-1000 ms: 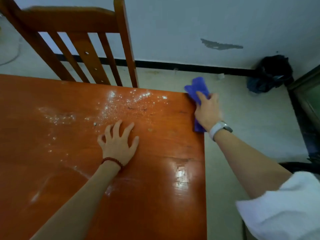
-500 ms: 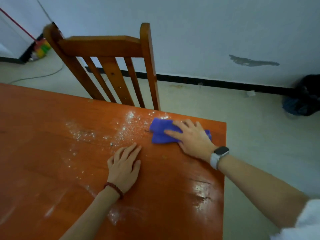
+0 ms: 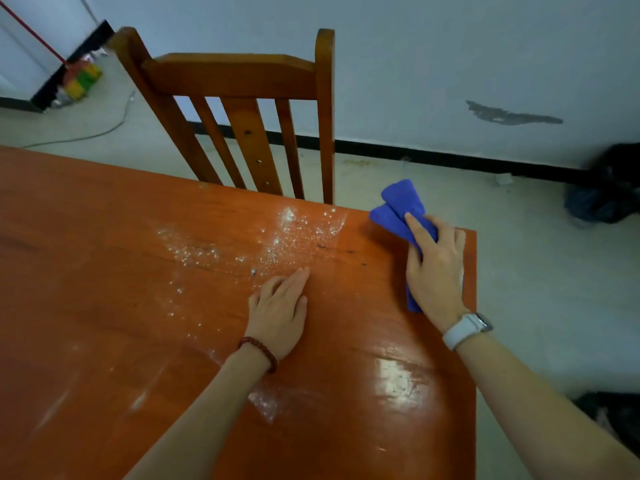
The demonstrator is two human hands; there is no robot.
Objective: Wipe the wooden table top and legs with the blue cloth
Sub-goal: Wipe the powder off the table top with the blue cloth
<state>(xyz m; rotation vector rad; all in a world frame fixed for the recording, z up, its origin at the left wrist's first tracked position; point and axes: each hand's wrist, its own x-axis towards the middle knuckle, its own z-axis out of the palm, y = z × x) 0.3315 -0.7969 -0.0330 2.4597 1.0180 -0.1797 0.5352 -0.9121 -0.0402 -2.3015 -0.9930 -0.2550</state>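
The orange-brown wooden table top (image 3: 104,306) fills the lower left of the view, with white powder (image 3: 277,237) scattered near its far edge. My right hand (image 3: 436,271) presses the folded blue cloth (image 3: 398,209) onto the table's far right corner; part of the cloth sticks out past the far edge. Fingers lie over the cloth with the thumb side curled along it. My left hand (image 3: 280,306) rests flat on the table, fingers together, just below the powder. The table legs are hidden.
A wooden slat-back chair (image 3: 242,81) stands against the table's far edge. A dark bag (image 3: 609,188) lies on the floor by the wall at right. A broom (image 3: 79,77) and a cable lie on the floor at far left.
My right hand has swept the cloth from the powder patch rightward to the table's far right corner. My left hand has closed its fingers together and stayed in place.
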